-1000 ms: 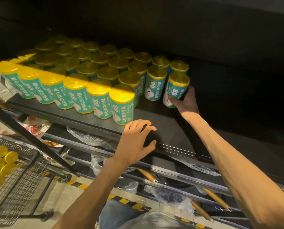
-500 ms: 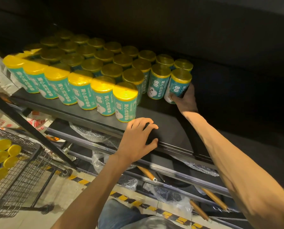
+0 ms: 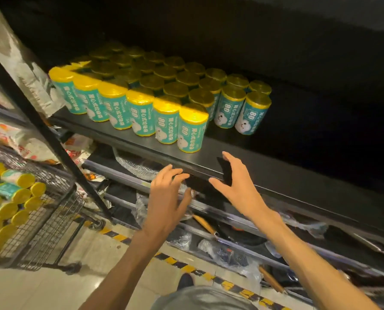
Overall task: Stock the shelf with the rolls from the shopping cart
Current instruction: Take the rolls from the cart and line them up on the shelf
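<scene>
Both your left hand (image 3: 167,193) and your right hand (image 3: 238,184) hang empty with fingers loosely spread just in front of the shelf (image 3: 276,173) edge, so turn to the shopping cart (image 3: 41,220) at your left, where more rolls (image 3: 14,193) lie heaped. Take them by the teal body, upright, and set each one just beside the rightmost standing roll (image 3: 252,115), touching its neighbour, to keep the rows square

Shop aisle: stocked black shelf (image 3: 276,175), identical packaged rolls (image 3: 142,115), wire shopping cart (image 3: 41,220).
</scene>
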